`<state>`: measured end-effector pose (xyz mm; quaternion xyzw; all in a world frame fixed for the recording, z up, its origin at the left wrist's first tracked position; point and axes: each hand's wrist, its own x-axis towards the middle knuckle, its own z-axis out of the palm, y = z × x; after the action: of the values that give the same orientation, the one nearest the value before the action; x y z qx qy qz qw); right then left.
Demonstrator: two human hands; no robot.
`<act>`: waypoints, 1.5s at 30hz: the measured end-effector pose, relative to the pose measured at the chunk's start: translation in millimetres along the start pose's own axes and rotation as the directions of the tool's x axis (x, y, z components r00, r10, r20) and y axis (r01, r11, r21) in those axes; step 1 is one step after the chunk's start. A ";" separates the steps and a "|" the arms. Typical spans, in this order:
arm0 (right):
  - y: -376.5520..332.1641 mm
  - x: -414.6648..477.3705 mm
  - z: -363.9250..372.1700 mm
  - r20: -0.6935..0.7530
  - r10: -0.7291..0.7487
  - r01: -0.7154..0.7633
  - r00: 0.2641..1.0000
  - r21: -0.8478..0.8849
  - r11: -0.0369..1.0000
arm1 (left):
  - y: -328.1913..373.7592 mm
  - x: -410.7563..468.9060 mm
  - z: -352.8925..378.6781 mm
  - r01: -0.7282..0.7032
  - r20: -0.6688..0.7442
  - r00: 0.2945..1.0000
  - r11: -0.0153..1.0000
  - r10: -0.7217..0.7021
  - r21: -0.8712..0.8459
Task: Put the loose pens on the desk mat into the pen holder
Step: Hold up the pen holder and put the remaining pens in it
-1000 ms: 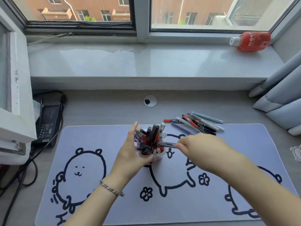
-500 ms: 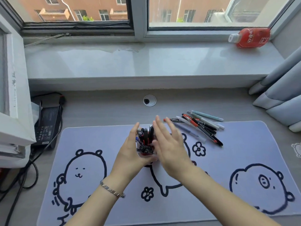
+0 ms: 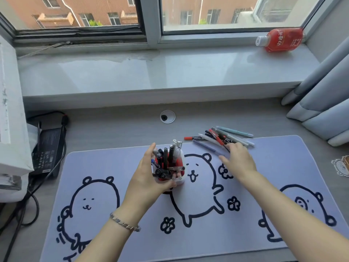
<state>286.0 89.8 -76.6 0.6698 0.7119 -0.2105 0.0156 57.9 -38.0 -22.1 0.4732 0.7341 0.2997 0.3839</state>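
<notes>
A white and red pen holder [image 3: 181,167] stands near the middle of the lavender desk mat [image 3: 207,233], packed with several pens [image 3: 171,155]. My left hand [image 3: 151,176] wraps around the holder's left side. A pile of several loose pens [image 3: 219,138] lies at the mat's far edge, right of the holder. My right hand [image 3: 238,160] hovers flat over the near end of that pile, fingers spread, with nothing visibly in its grip. A pale purple pen [image 3: 204,146] lies just left of its fingertips.
A red drink bottle [image 3: 281,39] lies on the windowsill [image 3: 151,72]. A black power adapter [image 3: 49,150] with cables sits at the left beside a white box [image 3: 11,120]. Grey curtains [image 3: 324,103] hang at the right. A cable grommet [image 3: 167,116] is behind the mat.
A second ago my right hand put a pen into the holder. It has since let go and moved right and away, over the loose pile. My left hand stayed on the holder.
</notes>
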 end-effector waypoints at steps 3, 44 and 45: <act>-5.2 -2.5 17.7 -0.011 -0.081 0.081 0.997 -0.022 0.996 | -0.1 0.3 -0.6 -0.008 -0.003 1.000 1.000 0.008 0.001; -116.4 -87.0 -7.1 -0.036 -0.524 0.444 0.851 0.583 0.681 | -1.3 0.5 0.1 -0.039 -0.018 0.999 0.997 0.038 -0.062; -114.0 -87.4 -12.0 -0.107 -0.461 0.408 0.881 0.664 0.626 | -1.7 0.6 0.4 -0.032 -0.017 0.999 0.998 0.031 -0.052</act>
<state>188.6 9.2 -7.3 0.4299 0.7267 -0.4736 -0.2509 57.3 -38.1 -23.9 0.4720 0.7217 0.3285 0.3854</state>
